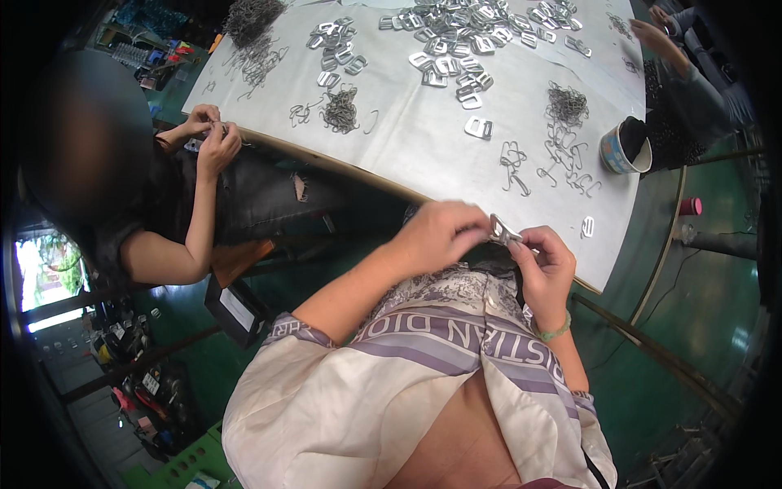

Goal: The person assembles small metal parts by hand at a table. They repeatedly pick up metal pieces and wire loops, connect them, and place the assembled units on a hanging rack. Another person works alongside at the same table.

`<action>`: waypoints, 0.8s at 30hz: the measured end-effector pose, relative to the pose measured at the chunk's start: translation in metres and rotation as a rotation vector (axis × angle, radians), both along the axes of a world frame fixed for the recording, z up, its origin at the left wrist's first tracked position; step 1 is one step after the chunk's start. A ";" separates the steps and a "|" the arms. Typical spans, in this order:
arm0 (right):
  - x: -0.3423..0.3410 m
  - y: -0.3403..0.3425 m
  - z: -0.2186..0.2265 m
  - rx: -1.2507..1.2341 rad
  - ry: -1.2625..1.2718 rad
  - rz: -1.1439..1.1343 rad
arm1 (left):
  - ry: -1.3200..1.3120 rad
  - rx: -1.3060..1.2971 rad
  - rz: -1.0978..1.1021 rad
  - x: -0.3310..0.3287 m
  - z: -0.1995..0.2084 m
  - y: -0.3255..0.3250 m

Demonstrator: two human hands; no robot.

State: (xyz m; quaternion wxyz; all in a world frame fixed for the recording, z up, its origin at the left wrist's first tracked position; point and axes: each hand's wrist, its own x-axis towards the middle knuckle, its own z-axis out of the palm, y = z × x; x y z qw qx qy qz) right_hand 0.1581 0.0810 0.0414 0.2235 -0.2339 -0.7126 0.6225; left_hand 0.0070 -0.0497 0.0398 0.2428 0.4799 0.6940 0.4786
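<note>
At the near edge of the table, my right hand point(547, 259) pinches a silver metal buckle point(503, 231) between thumb and fingers. A green bracelet circles that wrist. My left hand point(446, 236) is close against the buckle's left side, its fingers bent toward it. Motion smears those fingertips, so whether they grip anything cannot be made out. On the white table point(407, 163), beyond my hands, lie loose bent wire hooks point(513, 167) and a buckle point(479, 127) set apart from the others. Another small metal piece point(587, 226) sits near the right corner.
A large heap of buckles point(456, 41) spreads over the far table, with wire tangles point(340, 110) around it. A paper tub point(626, 151) holding something dark stands at the right edge. Co-workers' hands point(213, 138) are busy at left and far right point(656, 37).
</note>
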 end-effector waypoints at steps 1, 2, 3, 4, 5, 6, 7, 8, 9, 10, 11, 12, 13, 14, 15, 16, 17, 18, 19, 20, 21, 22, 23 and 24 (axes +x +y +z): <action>0.004 0.001 -0.002 0.007 0.014 -0.012 | 0.034 -0.019 0.073 -0.007 0.000 0.004; 0.008 0.000 -0.002 0.012 0.028 -0.022 | 0.155 0.036 0.088 -0.015 -0.005 0.012; 0.012 -0.002 0.000 0.004 0.019 -0.022 | 0.276 0.061 0.066 -0.023 -0.013 0.023; 0.015 -0.003 0.003 -0.003 0.012 -0.016 | 0.398 0.087 0.049 -0.029 -0.024 0.034; 0.017 -0.003 0.005 -0.007 0.006 -0.017 | 0.488 0.104 0.027 -0.031 -0.034 0.047; 0.017 -0.003 0.006 0.023 0.013 -0.010 | 0.578 0.121 0.006 -0.032 -0.044 0.060; 0.018 -0.003 0.006 0.053 0.018 -0.009 | 0.665 0.140 -0.021 -0.032 -0.052 0.073; 0.019 -0.003 0.007 0.084 0.023 -0.005 | 0.737 0.137 -0.066 -0.033 -0.057 0.085; 0.020 -0.003 0.009 0.087 0.027 -0.012 | 0.809 0.133 -0.109 -0.035 -0.061 0.095; 0.021 -0.003 0.010 0.087 0.032 -0.020 | 0.881 0.128 -0.154 -0.036 -0.063 0.102; 0.022 -0.003 0.010 0.087 0.037 -0.027 | 0.915 0.131 -0.170 -0.036 -0.065 0.107; 0.024 -0.002 0.010 0.084 0.032 -0.030 | 0.948 0.132 -0.184 -0.036 -0.065 0.110; 0.025 -0.002 0.008 0.079 0.028 -0.036 | 0.982 0.133 -0.202 -0.036 -0.065 0.112; 0.027 -0.002 0.007 0.073 0.024 -0.041 | 0.982 0.115 -0.214 -0.037 -0.064 0.113; 0.027 -0.002 0.005 0.070 0.027 -0.048 | 0.983 0.096 -0.225 -0.038 -0.063 0.114; 0.028 -0.003 0.004 0.067 0.032 -0.060 | 0.987 0.080 -0.240 -0.038 -0.061 0.115; 0.028 -0.003 0.004 0.065 0.038 -0.071 | 0.919 0.065 -0.214 -0.041 -0.061 0.116; 0.028 -0.003 0.004 0.065 0.043 -0.072 | 0.851 0.050 -0.187 -0.044 -0.061 0.114; 0.028 -0.004 0.004 0.063 0.044 -0.070 | 0.779 0.032 -0.160 -0.046 -0.059 0.111; 0.027 -0.005 0.004 0.061 0.045 -0.069 | 0.699 0.003 -0.143 -0.048 -0.056 0.109; 0.027 -0.005 0.003 0.061 0.043 -0.069 | 0.619 -0.025 -0.127 -0.049 -0.051 0.106; 0.027 -0.004 0.001 0.062 0.041 -0.067 | 0.539 -0.052 -0.107 -0.051 -0.047 0.104; 0.027 -0.003 0.000 0.064 0.040 -0.064 | 0.500 -0.038 -0.093 -0.052 -0.047 0.103; 0.027 -0.003 0.000 0.062 0.040 -0.062 | 0.461 -0.023 -0.078 -0.053 -0.047 0.101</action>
